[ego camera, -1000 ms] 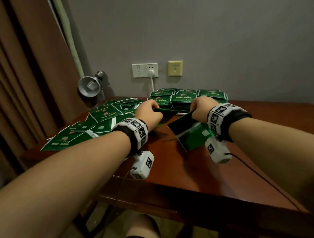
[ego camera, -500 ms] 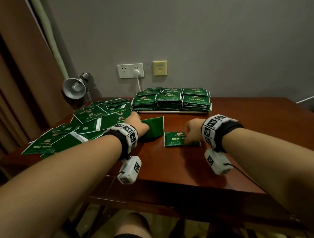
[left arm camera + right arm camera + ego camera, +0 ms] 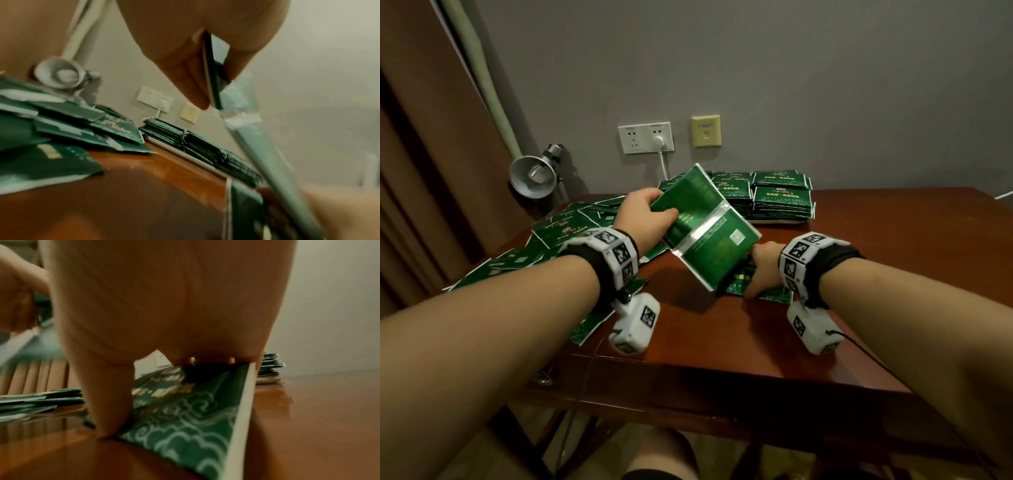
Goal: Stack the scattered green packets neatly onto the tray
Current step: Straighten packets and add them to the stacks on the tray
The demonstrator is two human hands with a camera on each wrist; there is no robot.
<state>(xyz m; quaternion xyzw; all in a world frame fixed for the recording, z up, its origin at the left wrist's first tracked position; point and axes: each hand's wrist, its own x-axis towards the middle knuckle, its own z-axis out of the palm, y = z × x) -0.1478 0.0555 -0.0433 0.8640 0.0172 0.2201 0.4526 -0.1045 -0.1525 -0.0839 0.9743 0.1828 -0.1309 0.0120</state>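
The left hand pinches a joined pair of green packets above the table, thumb on top. The right hand curls onto a flat packet, thumb at its near edge. Scattered packets spread left; neat stacks fill the far tray.

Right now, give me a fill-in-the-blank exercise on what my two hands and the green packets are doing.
1. The left hand holds a joined pair of green packets lifted ____ the table.
2. The right hand rests on a packet lying flat on the ____.
3. The neat stacks sit on a tray against the ____.
4. The scattered packets lie on the person's ____ side.

Missing words: above; table; wall; left
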